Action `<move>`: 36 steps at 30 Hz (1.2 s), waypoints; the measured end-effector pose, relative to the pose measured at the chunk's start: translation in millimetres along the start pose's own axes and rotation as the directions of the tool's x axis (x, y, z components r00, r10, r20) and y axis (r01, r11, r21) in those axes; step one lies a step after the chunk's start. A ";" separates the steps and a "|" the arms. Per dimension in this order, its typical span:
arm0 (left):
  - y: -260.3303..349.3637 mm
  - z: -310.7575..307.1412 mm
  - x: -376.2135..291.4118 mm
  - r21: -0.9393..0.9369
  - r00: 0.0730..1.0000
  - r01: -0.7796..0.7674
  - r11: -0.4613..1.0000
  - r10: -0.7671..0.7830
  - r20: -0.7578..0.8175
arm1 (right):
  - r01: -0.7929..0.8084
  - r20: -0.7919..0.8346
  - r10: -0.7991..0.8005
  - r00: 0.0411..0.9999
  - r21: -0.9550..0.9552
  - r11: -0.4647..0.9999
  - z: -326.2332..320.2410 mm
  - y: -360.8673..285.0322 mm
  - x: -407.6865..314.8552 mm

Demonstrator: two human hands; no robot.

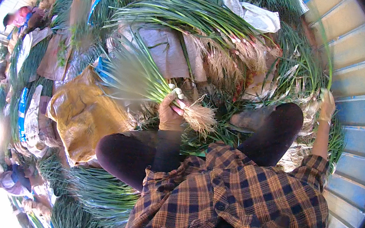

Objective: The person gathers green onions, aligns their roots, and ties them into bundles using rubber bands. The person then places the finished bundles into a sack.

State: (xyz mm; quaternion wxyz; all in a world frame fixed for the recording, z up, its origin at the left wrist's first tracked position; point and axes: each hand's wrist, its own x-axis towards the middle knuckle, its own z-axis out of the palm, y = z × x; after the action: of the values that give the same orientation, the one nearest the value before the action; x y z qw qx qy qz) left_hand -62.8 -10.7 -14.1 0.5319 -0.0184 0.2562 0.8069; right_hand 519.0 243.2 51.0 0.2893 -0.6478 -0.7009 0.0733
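Observation:
My left hand grips a bunch of green onions near its pale bulbs. The leaves fan out to the upper left, and the bushy roots stick out to the right. Far to the right, beside the metal wall, my right hand is closed around a long green onion stalk that points upward; hand and stalk are slightly blurred. A thin glove with its cuff at the wrist seems to cover that hand. Below it and to its left lies a heap of green onions with dry, pale leaves.
A large pile of green onions with pink bulbs lies ahead on sacking. A yellow sack is by my left knee. The ribbed metal wall bounds the right side. Two people are at the far left.

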 end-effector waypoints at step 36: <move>9.8 4.4 -11.9 0.107 0.998 0.065 0.992 -0.064 -0.012 | 0.130 0.583 -0.458 0.672 0.516 0.847 183.1 -320.0 -71.8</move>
State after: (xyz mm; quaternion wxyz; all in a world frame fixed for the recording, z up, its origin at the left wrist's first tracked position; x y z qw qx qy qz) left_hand -65.1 -21.8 -2.8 0.5568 -0.0013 0.3007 0.7743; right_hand 149.8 176.7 31.0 0.1532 -0.3671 -0.8196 0.4123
